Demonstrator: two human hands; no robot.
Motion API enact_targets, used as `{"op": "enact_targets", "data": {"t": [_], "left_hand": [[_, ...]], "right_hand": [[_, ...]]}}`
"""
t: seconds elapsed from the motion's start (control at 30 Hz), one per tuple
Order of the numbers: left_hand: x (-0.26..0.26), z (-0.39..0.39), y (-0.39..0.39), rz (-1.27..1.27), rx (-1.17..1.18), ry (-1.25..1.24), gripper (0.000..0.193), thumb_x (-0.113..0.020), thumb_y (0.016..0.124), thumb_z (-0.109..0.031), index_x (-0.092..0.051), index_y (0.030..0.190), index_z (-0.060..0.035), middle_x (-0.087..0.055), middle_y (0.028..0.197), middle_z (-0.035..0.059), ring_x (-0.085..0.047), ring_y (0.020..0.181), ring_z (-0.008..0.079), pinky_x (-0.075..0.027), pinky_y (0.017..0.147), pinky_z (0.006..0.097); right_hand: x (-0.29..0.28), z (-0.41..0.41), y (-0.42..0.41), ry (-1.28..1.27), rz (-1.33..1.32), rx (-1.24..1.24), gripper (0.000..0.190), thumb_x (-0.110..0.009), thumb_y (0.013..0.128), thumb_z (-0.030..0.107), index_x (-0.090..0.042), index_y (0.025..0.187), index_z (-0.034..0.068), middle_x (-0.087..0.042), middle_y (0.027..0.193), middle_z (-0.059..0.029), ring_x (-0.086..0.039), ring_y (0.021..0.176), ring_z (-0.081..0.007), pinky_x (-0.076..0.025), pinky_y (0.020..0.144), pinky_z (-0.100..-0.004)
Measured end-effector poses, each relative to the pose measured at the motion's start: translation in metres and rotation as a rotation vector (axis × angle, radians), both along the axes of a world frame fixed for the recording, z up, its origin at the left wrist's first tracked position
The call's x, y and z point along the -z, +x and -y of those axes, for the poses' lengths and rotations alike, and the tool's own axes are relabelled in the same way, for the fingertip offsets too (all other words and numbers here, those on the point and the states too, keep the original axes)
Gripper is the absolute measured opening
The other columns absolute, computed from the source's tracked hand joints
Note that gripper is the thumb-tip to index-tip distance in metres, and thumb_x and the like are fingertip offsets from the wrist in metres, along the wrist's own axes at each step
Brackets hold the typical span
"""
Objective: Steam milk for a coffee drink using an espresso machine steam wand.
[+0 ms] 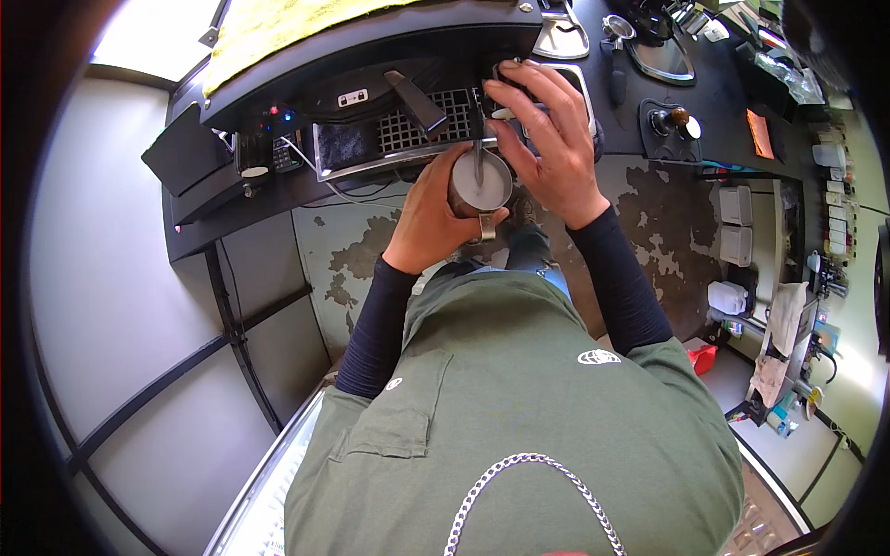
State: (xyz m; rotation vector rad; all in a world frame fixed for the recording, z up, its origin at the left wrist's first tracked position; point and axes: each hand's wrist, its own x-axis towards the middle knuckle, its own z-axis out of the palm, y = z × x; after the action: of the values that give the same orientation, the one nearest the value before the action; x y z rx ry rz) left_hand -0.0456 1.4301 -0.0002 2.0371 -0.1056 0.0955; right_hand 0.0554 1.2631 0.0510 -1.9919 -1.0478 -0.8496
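My left hand (pixel 431 215) is wrapped round a metal milk pitcher (pixel 481 182) with white liquid in it; the pitcher's handle points towards me. From the black espresso machine (pixel 375 69) a steel steam wand (pixel 479 163) reaches down into the pitcher. Just right of the wand, my right hand (pixel 549 132) is raised, with its fingers curved at the machine's right end, near a dark knob and a light-coloured tip. Whether those fingers grip the knob I cannot tell. Left of the pitcher lies the drip tray grid (pixel 396 133), below a dark lever.
A portafilter (pixel 617 42) lies on the black counter, right of the machine. Nearer the counter's edge are a tamper (pixel 678 117) on a dark mat and an orange cloth (pixel 759 133). A yellow towel (pixel 278 35) covers the machine's top. A card terminal (pixel 285 154) stands at left.
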Motion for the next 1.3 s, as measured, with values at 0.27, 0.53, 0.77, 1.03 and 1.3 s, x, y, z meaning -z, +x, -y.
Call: {"op": "enact_targets", "data": {"t": [0.27,0.53,0.77,1.03,1.3], "left_hand": [[-0.003,-0.002,0.001,0.111,0.004,0.112,0.094,-0.096,0.067,-0.029,-0.045,0.141,0.0015,-0.062,0.124,0.0176,-0.066,0.104,0.0225,-0.058,0.084,0.0334],[-0.003,-0.001,-0.002,0.104,-0.003,0.122,0.095,-0.096,0.066,-0.03,-0.046,0.141,0.0004,-0.062,0.125,0.0186,-0.067,0.105,0.0263,-0.057,0.085,0.0343],[-0.002,-0.004,-0.004,0.131,-0.017,0.088,0.093,-0.096,0.066,-0.031,-0.048,0.139,-0.0001,-0.058,0.13,0.0195,-0.062,0.117,0.0309,-0.054,0.093,0.0385],[-0.002,-0.004,0.001,0.214,0.004,0.079,0.088,-0.096,0.064,-0.025,-0.051,0.135,-0.0005,-0.045,0.142,0.0165,-0.054,0.125,0.0337,-0.051,0.099,0.0386],[-0.002,-0.004,0.002,0.298,0.004,0.125,0.084,-0.097,0.063,-0.023,-0.054,0.132,-0.0005,-0.044,0.143,0.0177,-0.057,0.121,0.035,-0.053,0.095,0.0387]], "right_hand": [[0.001,0.0,0.0,0.006,0.006,0.005,0.046,-0.077,0.082,0.007,-0.067,0.127,0.014,-0.061,0.132,-0.0041,-0.055,0.127,-0.0285,-0.05,0.104,-0.0397],[0.0,0.002,-0.001,0.012,0.0,-0.005,0.047,-0.077,0.082,0.006,-0.067,0.127,0.015,-0.06,0.134,-0.0041,-0.055,0.127,-0.0295,-0.05,0.103,-0.0405],[-0.004,0.016,-0.051,0.274,-0.401,0.105,0.048,-0.077,0.087,0.011,-0.06,0.131,0.002,-0.06,0.13,-0.0159,-0.06,0.118,-0.0266,-0.05,0.095,-0.0335],[0.02,0.039,-0.13,0.366,-1.795,-0.283,0.034,-0.062,0.103,0.029,-0.057,0.128,0.006,-0.062,0.092,0.0009,-0.059,0.075,-0.0051,-0.049,0.065,-0.0222],[0.014,0.024,-0.14,0.58,-1.933,-0.286,0.034,-0.054,0.107,0.038,-0.052,0.128,0.011,-0.062,0.098,-0.0013,-0.066,0.08,-0.011,-0.054,0.067,-0.0263]]}}
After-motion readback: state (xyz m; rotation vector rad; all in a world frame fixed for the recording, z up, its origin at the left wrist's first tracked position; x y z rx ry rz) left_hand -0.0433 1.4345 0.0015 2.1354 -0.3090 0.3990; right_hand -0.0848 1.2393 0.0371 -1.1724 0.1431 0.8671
